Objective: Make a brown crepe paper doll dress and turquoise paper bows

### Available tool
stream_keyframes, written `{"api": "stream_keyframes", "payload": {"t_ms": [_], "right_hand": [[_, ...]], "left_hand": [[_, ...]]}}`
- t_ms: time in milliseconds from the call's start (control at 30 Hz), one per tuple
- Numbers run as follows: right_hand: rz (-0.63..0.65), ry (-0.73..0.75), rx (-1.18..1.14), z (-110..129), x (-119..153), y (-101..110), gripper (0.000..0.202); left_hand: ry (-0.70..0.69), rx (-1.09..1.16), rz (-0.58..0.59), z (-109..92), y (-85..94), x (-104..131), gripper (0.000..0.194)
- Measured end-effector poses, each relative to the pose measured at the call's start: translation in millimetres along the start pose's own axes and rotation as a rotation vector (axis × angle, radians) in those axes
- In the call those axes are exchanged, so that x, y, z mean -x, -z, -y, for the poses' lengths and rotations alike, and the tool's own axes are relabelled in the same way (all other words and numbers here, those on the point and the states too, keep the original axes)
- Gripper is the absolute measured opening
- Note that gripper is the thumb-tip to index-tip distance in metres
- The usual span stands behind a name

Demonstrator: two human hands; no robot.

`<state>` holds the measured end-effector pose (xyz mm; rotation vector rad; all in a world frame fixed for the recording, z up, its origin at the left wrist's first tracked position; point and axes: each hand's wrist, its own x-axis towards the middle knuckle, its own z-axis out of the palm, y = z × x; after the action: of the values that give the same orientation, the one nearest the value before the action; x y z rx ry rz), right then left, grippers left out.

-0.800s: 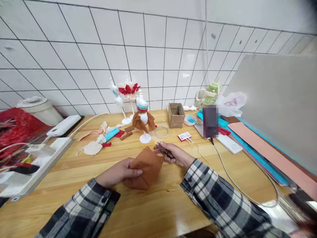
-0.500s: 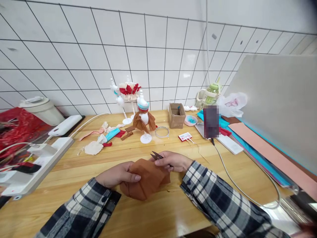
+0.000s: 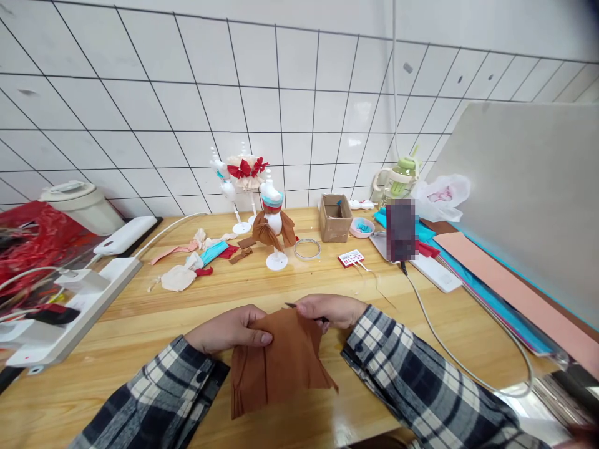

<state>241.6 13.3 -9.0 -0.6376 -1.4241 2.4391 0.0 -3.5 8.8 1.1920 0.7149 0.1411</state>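
Observation:
A sheet of brown crepe paper (image 3: 285,358) hangs folded between my two hands, low over the wooden table. My left hand (image 3: 236,328) pinches its upper left edge, thumb on top. My right hand (image 3: 330,310) grips the upper right edge and also holds small dark scissors (image 3: 291,305), whose tip sticks out to the left past the fingers; the rest of them is mostly hidden. Beyond my hands, a small white mannequin (image 3: 274,221) on a round base wears a blue and red band and brown paper pieces.
Paper scraps (image 3: 178,278) lie left of the mannequin, a metal ring (image 3: 307,249) and cardboard box (image 3: 335,218) right of it. A power strip (image 3: 77,312) sits at the left; a phone (image 3: 401,229), its cable and coloured paper sheets (image 3: 510,280) are on the right.
The brown paper has opened out and now hangs lower towards me. My right hand has turned a little, and less of the scissors shows.

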Motion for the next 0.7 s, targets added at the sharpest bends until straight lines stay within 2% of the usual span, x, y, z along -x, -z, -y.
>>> {"api": "stream_keyframes", "payload": {"t_ms": [67,200,367,467,567,700], "right_hand": [[0.008,0.046,0.064,0.5,-0.7,-4.5,0.042],[-0.095,0.117,0.124,2.5,-0.6,2.8,0.035],[-0.220,0.148,0.174,5.2,6.0,24.4,0.038],[-0.244,0.153,0.154,3.9,6.4,29.6,0.038],[-0.263,0.169,0.124,0.1,1.9,30.2,0.038],[-0.389,0.281,0.117,-3.2,-3.4,31.9,0.038]], "left_hand": [[0.011,0.024,-0.006,0.2,0.0,-0.2,0.026],[0.012,0.066,-0.003,-2.1,-0.2,1.3,0.027],[0.068,0.056,0.138,-0.7,-0.1,3.5,0.036],[0.077,0.050,0.183,3.6,0.0,3.2,0.035],[0.071,0.057,0.198,7.0,-0.9,2.4,0.034],[0.069,0.061,0.180,7.2,-1.2,4.0,0.036]]}}
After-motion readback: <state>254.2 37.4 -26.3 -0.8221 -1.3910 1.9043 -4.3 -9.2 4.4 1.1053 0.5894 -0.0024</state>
